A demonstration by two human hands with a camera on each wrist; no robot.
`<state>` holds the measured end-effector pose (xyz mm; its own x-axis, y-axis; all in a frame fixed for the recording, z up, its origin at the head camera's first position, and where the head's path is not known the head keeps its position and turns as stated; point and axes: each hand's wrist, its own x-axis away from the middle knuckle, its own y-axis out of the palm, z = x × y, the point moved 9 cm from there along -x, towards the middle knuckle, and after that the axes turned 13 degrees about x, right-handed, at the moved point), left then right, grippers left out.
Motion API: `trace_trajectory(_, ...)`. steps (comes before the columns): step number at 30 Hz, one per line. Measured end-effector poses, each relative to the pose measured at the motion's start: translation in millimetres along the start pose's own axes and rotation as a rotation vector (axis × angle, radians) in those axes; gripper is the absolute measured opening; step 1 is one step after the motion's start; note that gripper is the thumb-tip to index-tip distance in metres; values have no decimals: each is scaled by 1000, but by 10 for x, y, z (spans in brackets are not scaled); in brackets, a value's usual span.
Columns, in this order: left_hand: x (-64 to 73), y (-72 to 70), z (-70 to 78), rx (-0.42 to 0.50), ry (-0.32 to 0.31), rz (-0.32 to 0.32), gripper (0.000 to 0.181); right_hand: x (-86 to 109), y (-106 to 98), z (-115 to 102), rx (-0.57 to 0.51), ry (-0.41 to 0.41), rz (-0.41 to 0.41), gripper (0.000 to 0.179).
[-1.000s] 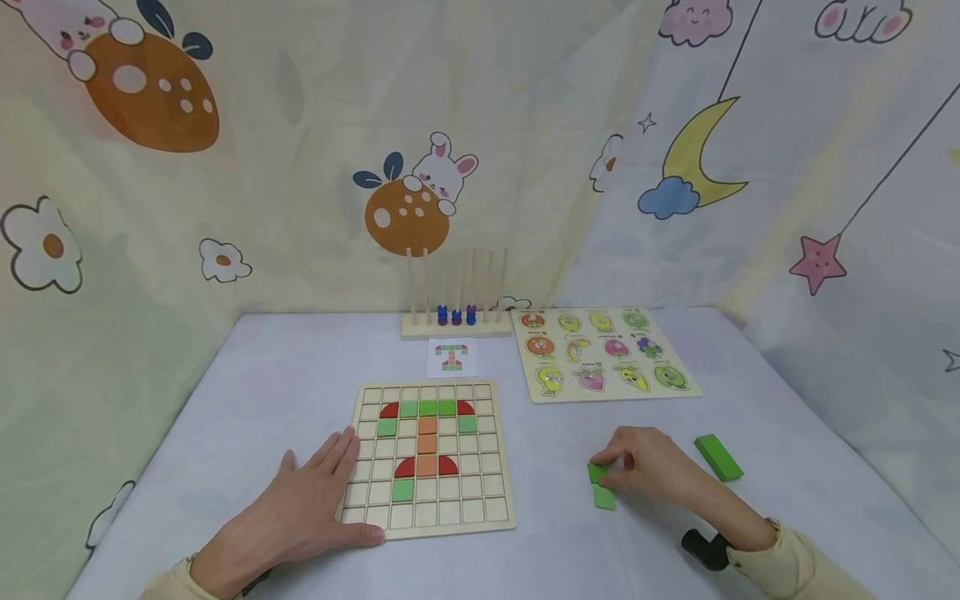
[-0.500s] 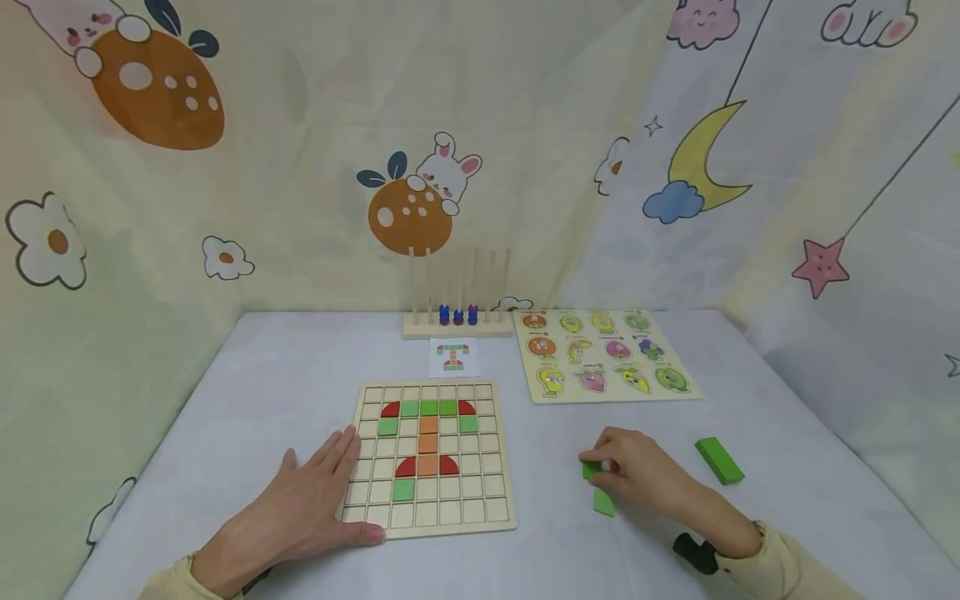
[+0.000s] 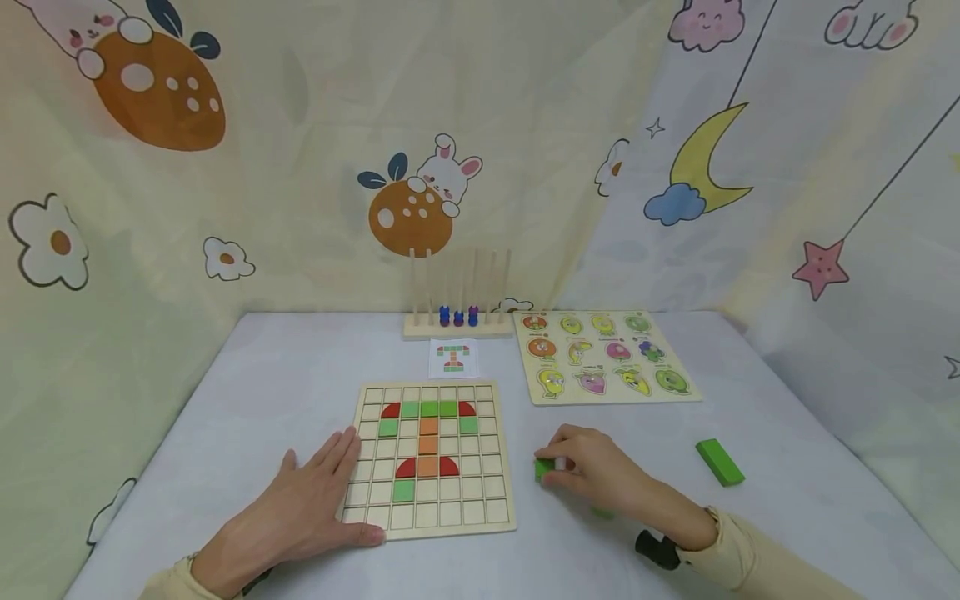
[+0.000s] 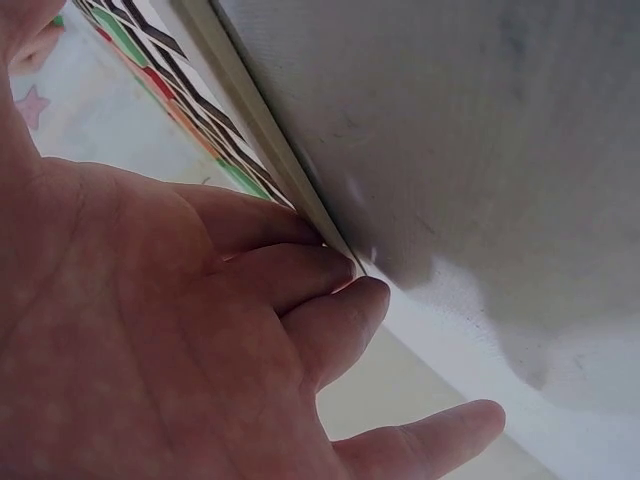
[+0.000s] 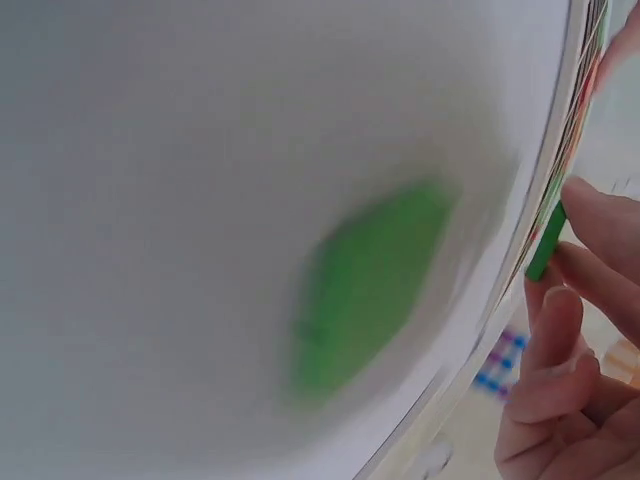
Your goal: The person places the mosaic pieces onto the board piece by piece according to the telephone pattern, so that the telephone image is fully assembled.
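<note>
A square wooden grid board [image 3: 470, 487] lies on the table, with red, orange and green tiles forming a T-like figure. My left hand [image 3: 300, 500] rests flat along its left edge, thumb at the near corner and fingers straight. In the left wrist view the fingertips [image 4: 365, 300] lie at the board's edge. Right of the board, my right hand [image 3: 603, 475] pinches a green square tile [image 5: 546, 240] between thumb and fingers. Another green tile [image 3: 602, 512] lies on the table, mostly hidden under the right hand in the head view; it shows blurred in the right wrist view.
A green block [image 3: 720, 462] lies at the right. A fruit puzzle board [image 3: 607, 362] is at the back right. Behind the grid board are a small picture card [image 3: 453, 359] with a T figure and a wooden peg stand [image 3: 457, 327] with blue beads.
My right hand has lifted one green tile from beside the other and carried it left towards the grid board. The left hand has stayed in place.
</note>
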<state>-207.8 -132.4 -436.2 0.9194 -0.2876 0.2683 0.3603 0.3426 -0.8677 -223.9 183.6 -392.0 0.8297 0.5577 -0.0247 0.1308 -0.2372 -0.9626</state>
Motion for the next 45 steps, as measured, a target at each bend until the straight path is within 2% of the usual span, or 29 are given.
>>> trace_trajectory(10, 2, -10, 17, -3, 16, 10, 141, -401, 194, -724, -66, -119, -39, 31)
trace_trajectory(15, 8, -4, 19, -1, 4, -1, 141, -593, 225, -992, -34, -176, -21, 32)
trace_trajectory(19, 5, 2, 24, -3, -3, -8, 140, -714, 266, -1126, 1, -197, -31, 30)
trace_trajectory(28, 7, 2, 29, -9, 1, -10, 140, -803, 411, -1262, 37, -260, -66, 26)
trace_trajectory(45, 0, 1, 15, -12, 2, -4, 140, -888, 426, -1277, 135, -222, -88, 28)
